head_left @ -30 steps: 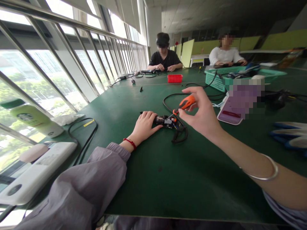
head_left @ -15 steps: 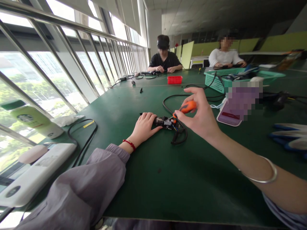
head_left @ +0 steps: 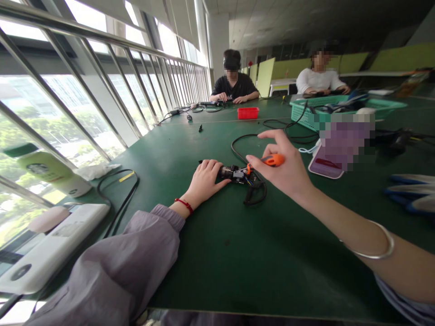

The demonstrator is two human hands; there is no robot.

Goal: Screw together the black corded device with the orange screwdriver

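Observation:
My left hand (head_left: 204, 180) rests on the green table (head_left: 217, 253), fingers curled over the end of a small black connector (head_left: 234, 173) with coloured wires. My right hand (head_left: 283, 170) grips an orange-handled screwdriver (head_left: 272, 160), lying nearly level, with its tip at the connector. The index finger points up and away from the handle. A black cable (head_left: 253, 192) loops off the connector toward the back of the table.
A phone (head_left: 326, 165) lies right of my right hand. A teal basket (head_left: 307, 115) and a red tray (head_left: 248, 112) stand farther back. White devices (head_left: 50, 246) and a bottle (head_left: 47, 170) sit at the left edge. Two other people sit at the far end.
My right hand has lowered and tipped the screwdriver from steep to almost flat, keeping its tip at the connector. The left hand has stayed put.

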